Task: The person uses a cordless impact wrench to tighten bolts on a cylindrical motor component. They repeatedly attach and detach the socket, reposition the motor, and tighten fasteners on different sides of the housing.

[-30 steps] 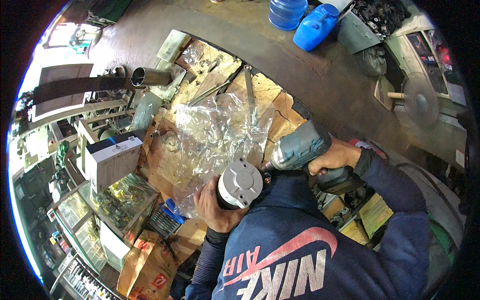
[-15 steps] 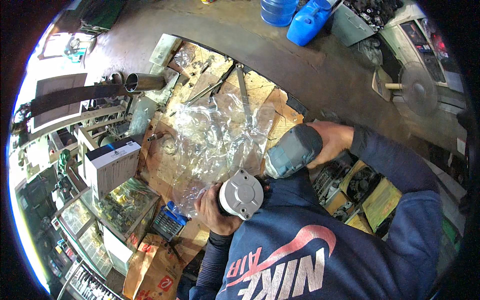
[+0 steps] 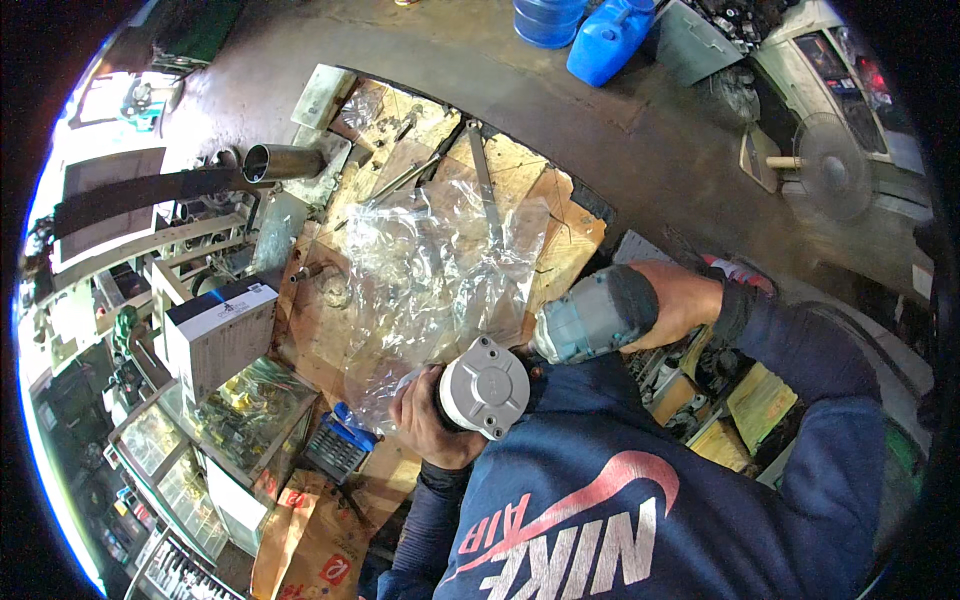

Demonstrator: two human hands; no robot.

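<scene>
My left hand (image 3: 436, 420) is closed around the side of a round grey metal housing (image 3: 486, 388) with a ribbed end face and bolt lugs, held close to my chest. My right hand (image 3: 683, 300), its fingers largely hidden, is closed on a blue-grey handheld power tool (image 3: 597, 312) with a dark rounded end. The tool points down toward the far side of the housing, and its tip is hidden, so I cannot tell whether they touch. A crumpled clear plastic bag (image 3: 430, 270) lies on the bench just beyond both hands.
On the cardboard-covered bench (image 3: 575, 245) are long metal tools (image 3: 483, 180) and a small socket (image 3: 306, 273). At left stand a white box (image 3: 220, 335), a glass-topped case (image 3: 250, 405), a calculator (image 3: 335, 450) and a paper bag (image 3: 305, 540). Parts trays (image 3: 755, 415) sit at right.
My right hand and the tool have shifted slightly right and down, with the tool tilted a little differently. The housing stays in my left hand, nearly still. The whole view has shifted slightly.
</scene>
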